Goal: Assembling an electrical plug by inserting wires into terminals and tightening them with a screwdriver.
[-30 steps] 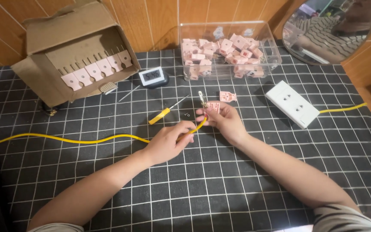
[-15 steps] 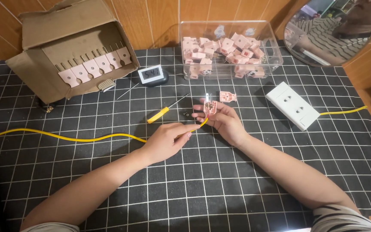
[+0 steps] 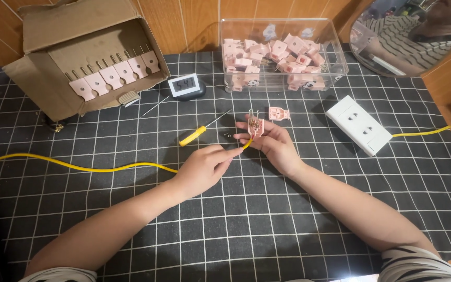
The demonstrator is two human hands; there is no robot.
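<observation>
My right hand (image 3: pixel 272 143) holds a small pink plug half (image 3: pixel 256 125) with metal prongs pointing up, above the middle of the table. My left hand (image 3: pixel 203 167) pinches the end of a yellow cable (image 3: pixel 79 167), which runs left across the table and meets the plug at my fingertips. A second pink plug half (image 3: pixel 279 113) lies just behind my right hand. A yellow-handled screwdriver (image 3: pixel 197 133) rests on the table a little left of the plug.
A clear plastic bin (image 3: pixel 335 49) holds several pink plugs at the back. An open cardboard box (image 3: pixel 53 78) with a row of pink plugs stands back left. A small digital timer (image 3: pixel 185 86), a white power strip (image 3: pixel 358 125) and a round mirror (image 3: pixel 418 31) are also here.
Both hands stay together at the plug. My left hand has shifted slightly along the cable end; the view has moved a little.
</observation>
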